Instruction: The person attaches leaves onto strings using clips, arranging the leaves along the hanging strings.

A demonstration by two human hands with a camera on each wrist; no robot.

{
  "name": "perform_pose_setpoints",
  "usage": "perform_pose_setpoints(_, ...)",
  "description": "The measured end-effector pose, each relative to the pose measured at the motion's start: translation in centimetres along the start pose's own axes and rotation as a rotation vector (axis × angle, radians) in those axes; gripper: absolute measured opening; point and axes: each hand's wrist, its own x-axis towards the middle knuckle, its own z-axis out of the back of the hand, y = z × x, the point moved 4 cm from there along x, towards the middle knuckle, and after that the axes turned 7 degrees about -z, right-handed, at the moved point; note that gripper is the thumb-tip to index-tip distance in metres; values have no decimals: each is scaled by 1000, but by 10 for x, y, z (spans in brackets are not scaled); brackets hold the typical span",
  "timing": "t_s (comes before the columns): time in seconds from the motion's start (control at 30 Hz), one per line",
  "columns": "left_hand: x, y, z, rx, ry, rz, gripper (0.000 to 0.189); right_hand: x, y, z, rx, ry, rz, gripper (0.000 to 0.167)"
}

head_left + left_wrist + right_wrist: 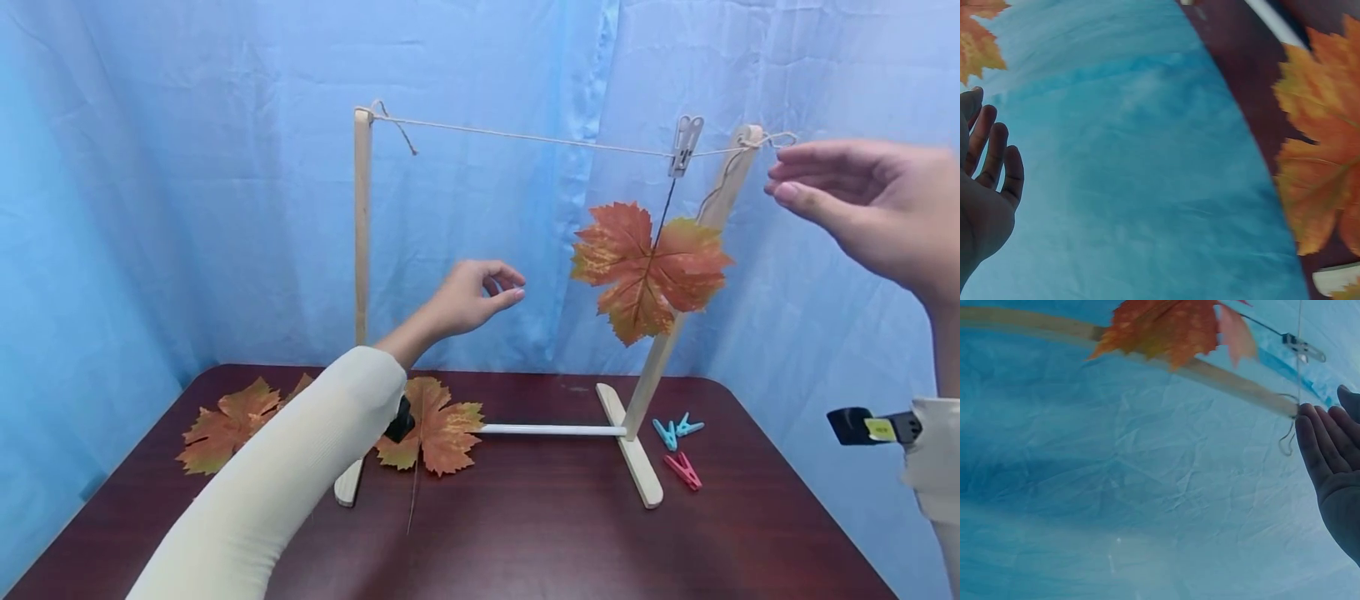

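Observation:
An orange-red artificial leaf [651, 271] hangs by its stem from a white clothespin [685, 146] clipped on the string [517, 135], near the right post. My right hand [873, 196] is raised beside the top of that post, fingers loosely extended and holding nothing. In the right wrist view its fingertips overlap the post's end. Lower and to the left, my left hand [476, 298] hovers in front of the curtain, fingers relaxed, nothing between them. Beneath the left forearm, a second leaf [438, 429] and a third leaf [232, 425] lie on the table, partly covered by the sleeve.
The wooden stand has a left post [362, 225], a leaning right post [693, 275] and a white crossbar [551, 430] low between them. Two blue clothespins [666, 433] and a pink clothespin [683, 472] lie right of its foot on the dark table [525, 533]. Blue curtains [225, 167] surround it.

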Motion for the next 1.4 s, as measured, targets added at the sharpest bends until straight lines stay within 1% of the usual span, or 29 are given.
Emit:
perform_pose_setpoints(0.13, -23, 16, -6, 0, 26, 23, 21, -15, -21, -5, -20, -36, 13, 38)
perform_pose_setpoints(0.27, -45, 31, -11, -16, 58, 57, 20, -29, -43, -13, -27, -46, 14, 37)
perform_pose_setpoints(0.4, -64, 44, -15, -26, 79, 83, 20, -43, -64, -26, -50, -13, -11, 36)
perform_pose_setpoints(0.57, -87, 58, -22, -33, 110, 118, 21, -58, -88, -45, -89, 49, -67, 37)
perform_pose_setpoints(0.67, -99, 66, -26, -41, 125, 149, 20, -67, -101, -58, -90, 75, -78, 35)
perform_pose_setpoints(0.8, -114, 74, -32, -64, 151, 188, 19, -81, -119, -75, -86, 113, -71, 31)
perform_pose_setpoints(0.97, -128, 78, -36, -42, 186, 156, 16, -101, -140, -98, -107, 167, -68, 29)
perform_pose_setpoints(1.1, -140, 78, -39, -25, 227, 122, 17, -118, -152, -120, -102, 220, -31, 26)
perform_pose_setpoints(1.27, -156, 78, -41, -17, 297, 98, 15, -140, -167, -148, -72, 329, -14, 23)
perform_pose_setpoints(1.4, -168, 80, -42, -8, 331, 72, 9, -154, -174, -164, -57, 402, -14, 21)
